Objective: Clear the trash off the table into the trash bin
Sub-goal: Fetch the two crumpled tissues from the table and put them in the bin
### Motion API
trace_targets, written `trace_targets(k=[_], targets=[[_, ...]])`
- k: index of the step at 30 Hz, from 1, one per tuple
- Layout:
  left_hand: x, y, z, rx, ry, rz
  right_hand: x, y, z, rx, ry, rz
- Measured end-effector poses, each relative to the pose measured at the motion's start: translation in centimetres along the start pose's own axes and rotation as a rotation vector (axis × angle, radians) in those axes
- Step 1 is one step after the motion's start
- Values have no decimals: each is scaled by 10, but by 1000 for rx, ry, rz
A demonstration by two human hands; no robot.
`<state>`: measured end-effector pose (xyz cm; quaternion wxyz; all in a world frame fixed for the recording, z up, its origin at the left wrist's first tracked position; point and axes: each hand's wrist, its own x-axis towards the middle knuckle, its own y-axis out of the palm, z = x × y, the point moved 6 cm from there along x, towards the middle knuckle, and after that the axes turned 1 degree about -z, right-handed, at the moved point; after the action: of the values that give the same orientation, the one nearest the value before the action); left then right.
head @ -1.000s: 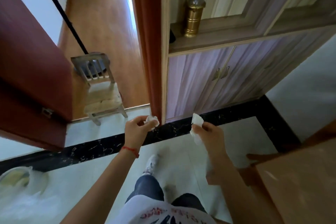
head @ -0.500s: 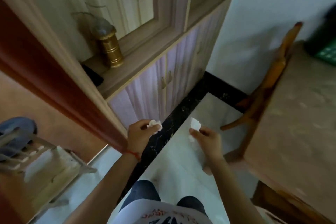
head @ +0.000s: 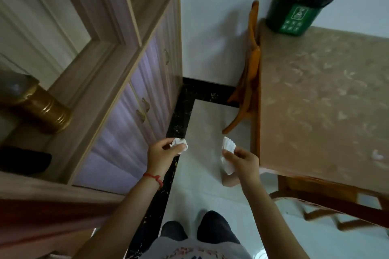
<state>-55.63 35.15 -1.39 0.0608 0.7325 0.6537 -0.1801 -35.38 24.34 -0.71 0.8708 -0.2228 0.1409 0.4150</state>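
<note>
green bin (head: pixel 294 17), white recycling-type symbol, text illegible

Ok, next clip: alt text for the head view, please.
A person's left hand and right hand each pinch a crumpled white tissue above a tiled floor. Ahead, a green trash bin with a black liner stands on the far corner of the table.

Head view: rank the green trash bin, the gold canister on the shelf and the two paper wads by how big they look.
1. green trash bin
2. gold canister, nearly as big, but nearer the camera and cut off by the frame edge, so unsure
3. right hand's paper
4. left hand's wad, slightly smaller, partly hidden by fingers
</note>
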Motion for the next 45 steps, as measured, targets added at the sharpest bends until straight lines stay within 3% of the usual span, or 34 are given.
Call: trace_targets(k=[11, 26, 45], targets=[[99, 52, -46, -9, 33, 56, 98, 6, 56, 80, -65, -27], [263, 139, -159, -90, 105, 87, 268, 4, 192, 170, -121, -19], [508, 211, -267, -1, 154, 282, 444, 57, 312, 184, -130, -195]])
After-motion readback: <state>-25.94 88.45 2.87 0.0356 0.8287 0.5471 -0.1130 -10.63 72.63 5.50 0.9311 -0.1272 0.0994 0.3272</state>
